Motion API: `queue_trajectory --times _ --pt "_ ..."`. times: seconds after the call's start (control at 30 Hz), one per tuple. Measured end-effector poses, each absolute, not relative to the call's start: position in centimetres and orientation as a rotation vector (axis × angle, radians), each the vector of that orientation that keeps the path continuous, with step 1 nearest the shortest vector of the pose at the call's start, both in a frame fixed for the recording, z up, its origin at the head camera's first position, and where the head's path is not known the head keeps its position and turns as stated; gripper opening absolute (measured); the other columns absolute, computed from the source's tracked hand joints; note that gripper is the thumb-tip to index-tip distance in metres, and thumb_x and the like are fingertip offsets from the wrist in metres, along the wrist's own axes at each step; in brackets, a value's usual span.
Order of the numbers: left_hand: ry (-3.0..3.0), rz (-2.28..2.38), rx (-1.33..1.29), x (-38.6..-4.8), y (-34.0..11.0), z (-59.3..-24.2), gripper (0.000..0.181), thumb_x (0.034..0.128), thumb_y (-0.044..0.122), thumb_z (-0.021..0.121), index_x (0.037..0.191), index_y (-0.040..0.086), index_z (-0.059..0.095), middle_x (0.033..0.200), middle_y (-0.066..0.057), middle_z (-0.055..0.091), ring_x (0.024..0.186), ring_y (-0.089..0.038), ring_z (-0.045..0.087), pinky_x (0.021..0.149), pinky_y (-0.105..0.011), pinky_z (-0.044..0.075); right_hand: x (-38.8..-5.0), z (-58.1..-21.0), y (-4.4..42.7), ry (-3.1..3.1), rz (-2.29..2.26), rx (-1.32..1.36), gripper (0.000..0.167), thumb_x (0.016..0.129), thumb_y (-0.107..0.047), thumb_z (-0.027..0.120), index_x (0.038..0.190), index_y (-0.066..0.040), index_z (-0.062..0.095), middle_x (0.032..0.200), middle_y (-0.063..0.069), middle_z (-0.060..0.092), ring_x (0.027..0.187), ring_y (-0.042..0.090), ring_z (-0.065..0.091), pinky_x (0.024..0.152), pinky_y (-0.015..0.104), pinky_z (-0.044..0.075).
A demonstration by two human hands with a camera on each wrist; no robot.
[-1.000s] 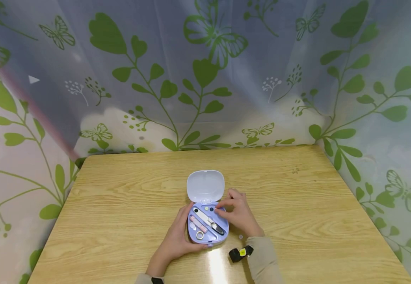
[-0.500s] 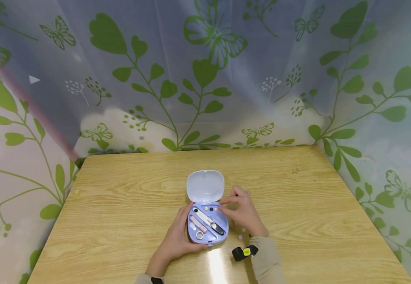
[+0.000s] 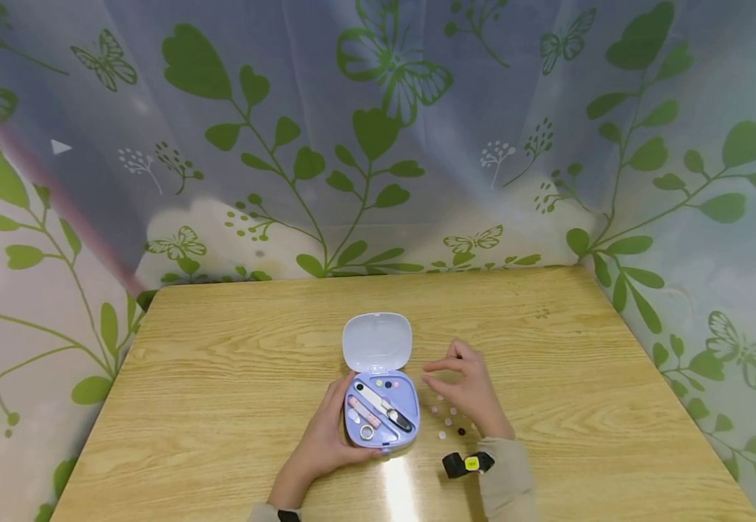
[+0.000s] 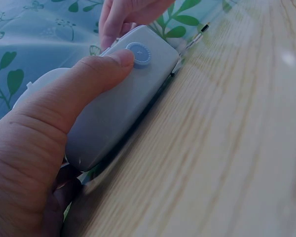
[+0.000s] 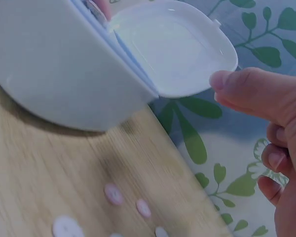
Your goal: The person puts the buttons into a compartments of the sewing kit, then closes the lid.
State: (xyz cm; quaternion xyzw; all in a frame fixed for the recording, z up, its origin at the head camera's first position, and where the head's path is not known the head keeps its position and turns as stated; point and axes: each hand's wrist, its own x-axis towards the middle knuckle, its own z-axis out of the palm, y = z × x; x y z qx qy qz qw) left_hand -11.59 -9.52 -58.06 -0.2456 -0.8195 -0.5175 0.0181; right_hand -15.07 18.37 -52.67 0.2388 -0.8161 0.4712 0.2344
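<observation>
In the left wrist view, the picture's edge cuts the left hand [image 4: 39,133], and most of its fingers are hidden behind the box [image 4: 123,94]. In the right wrist view, that box runs out past the top and left edges, the right hand [image 5: 271,108] past the right edge, and the lowest buttons [image 5: 68,228] past the bottom. The round pieces [image 3: 388,384] inside the box (three in a row) are perhaps buttons too, but too small to tell.

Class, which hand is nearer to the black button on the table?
Right. The right hand hovers just beyond the button; the left hand grips the box, which stands between it and the button.
</observation>
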Motion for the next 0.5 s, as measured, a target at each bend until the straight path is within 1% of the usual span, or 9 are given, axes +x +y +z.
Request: queue_trajectory --times 0.07,0.13,0.27,0.33,0.5 --pt "-2.546 -1.605 -0.763 -11.6 -9.5 -58.1 0.131 0.0535 0.042 0.097 0.158 0.018 0.022 0.153 -0.001 0.036 0.137 -0.024 0.039 0.115 -0.050 0.031 -14.8 -52.4 18.5 -2.217 1.299 0.650 0.023 0.062 0.011 0.087 0.080 0.000 0.078 0.069 0.009 0.033 0.064 0.028 0.035 0.059 0.029 0.030" --pt "-2.546 -1.604 -0.763 -11.6 -9.6 -58.1 0.131 0.0536 0.043 0.097 0.158 0.018 0.022 0.153 -0.001 0.036 0.137 -0.023 0.039 0.115 -0.049 0.031 -14.4 -51.7 18.5 -2.206 1.305 0.644 0.023 0.061 0.013 0.086 0.079 0.003 0.077 0.068 0.008 0.033 0.063 0.029 0.034 0.058 0.032 0.031" --pt "-2.549 -1.611 -0.759 -11.7 -9.6 -58.1 0.131 0.0536 0.045 0.097 0.159 0.019 0.022 0.152 0.000 0.036 0.137 -0.022 0.040 0.115 -0.048 0.031 -13.5 -50.6 18.6 -2.235 1.304 0.596 0.021 0.062 0.014 0.086 0.079 0.004 0.076 0.069 0.003 0.033 0.064 0.019 0.033 0.058 0.026 0.029" --pt "-2.552 -1.615 -0.756 -11.7 -9.6 -58.2 0.131 0.0536 0.045 0.097 0.159 0.020 0.022 0.152 0.001 0.036 0.137 -0.022 0.039 0.115 -0.048 0.030 -13.3 -50.4 18.8 -2.253 1.295 0.576 0.021 0.062 0.014 0.086 0.079 0.004 0.076 0.070 0.001 0.034 0.065 0.017 0.033 0.058 0.024 0.029" --pt "-2.564 -1.614 -0.748 -11.6 -9.6 -58.2 0.132 0.0537 0.046 0.096 0.159 0.021 0.021 0.153 0.001 0.035 0.138 -0.021 0.038 0.116 -0.047 0.030 -13.1 -50.7 19.5 -2.255 1.296 0.577 0.020 0.063 0.015 0.085 0.079 0.005 0.076 0.068 0.014 0.039 0.063 0.030 0.037 0.058 0.029 0.032"
